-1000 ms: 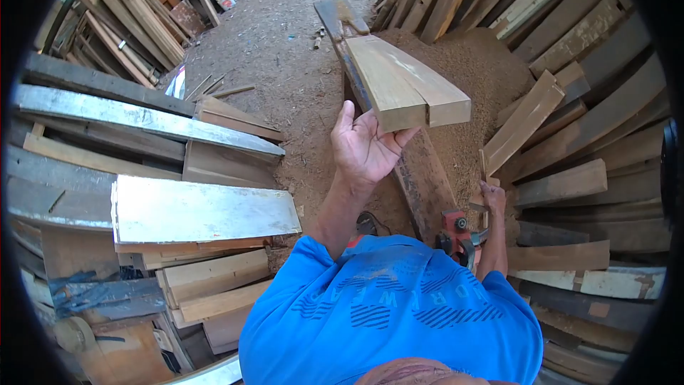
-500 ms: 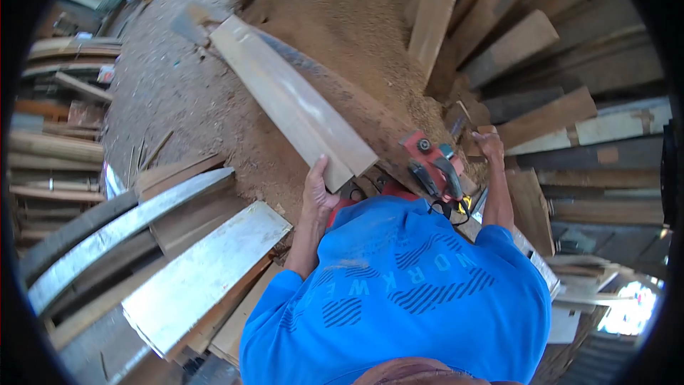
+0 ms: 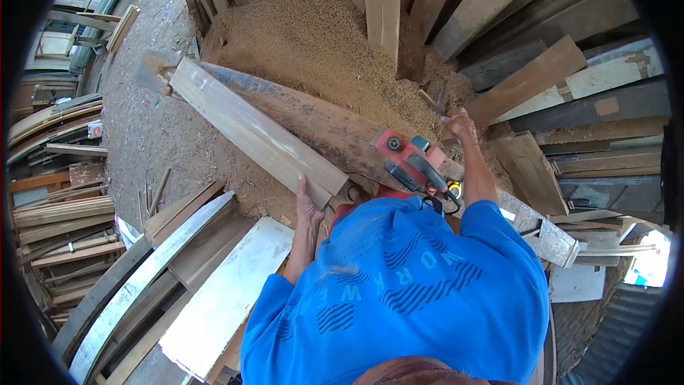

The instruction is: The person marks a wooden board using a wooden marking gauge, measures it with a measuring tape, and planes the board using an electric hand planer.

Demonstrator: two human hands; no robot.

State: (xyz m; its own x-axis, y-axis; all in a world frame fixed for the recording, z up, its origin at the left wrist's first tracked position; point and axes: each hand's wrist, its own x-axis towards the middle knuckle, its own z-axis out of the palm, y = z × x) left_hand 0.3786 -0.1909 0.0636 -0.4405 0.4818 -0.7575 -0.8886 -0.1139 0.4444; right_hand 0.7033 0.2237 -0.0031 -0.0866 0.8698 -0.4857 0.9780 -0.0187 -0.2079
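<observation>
In the head view a long pale wooden board (image 3: 256, 132) slants from upper left toward my body, with a step along its near end. My left hand (image 3: 308, 203) grips that near end, thumb on top and fingers out of sight beneath. My right hand (image 3: 461, 127) is closed, out to the right above the sawdust. What it holds is unclear; a thin stick-like thing (image 3: 431, 102) shows just beyond its fingers. Between my hands a red electric planer (image 3: 407, 159) rests on a worn wooden beam (image 3: 320, 125), which runs beside and partly under the board.
Sawdust (image 3: 299, 36) covers the ground ahead. Several planks (image 3: 479, 11) lean at the upper right, with more stacked below them. Near my left arm lie a white panel (image 3: 224, 296) and curved timber pieces (image 3: 153, 289). A yellow tape measure (image 3: 454, 189) sits by the planer.
The view has shifted, so the surroundings appear moved. My left hand remains on the board's near end. My right hand stays closed, beyond the planer, with its wrist turned slightly.
</observation>
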